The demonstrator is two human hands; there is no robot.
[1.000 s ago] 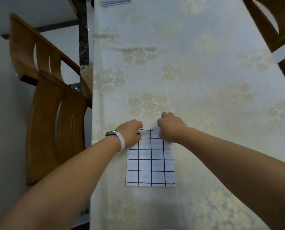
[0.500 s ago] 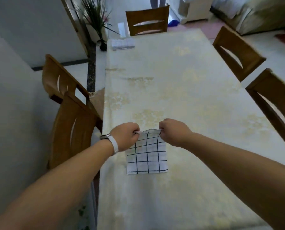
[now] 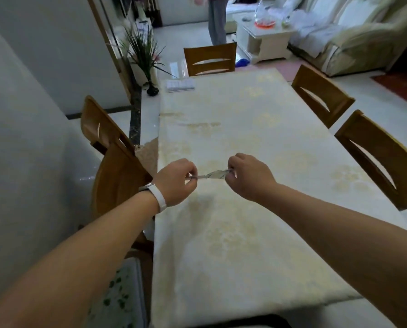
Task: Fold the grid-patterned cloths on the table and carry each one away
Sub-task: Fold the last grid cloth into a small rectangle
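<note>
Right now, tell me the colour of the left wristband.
White; the wristband shows best in the head view.

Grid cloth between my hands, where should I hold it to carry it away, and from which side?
Pinch its two opposite ends, one per hand, each from its own outer side, as the left hand and right hand do. The grid cloth is thin and limp, clear of the table, nearly edge-on to the camera; two end pinches probably stop it sagging.
</note>
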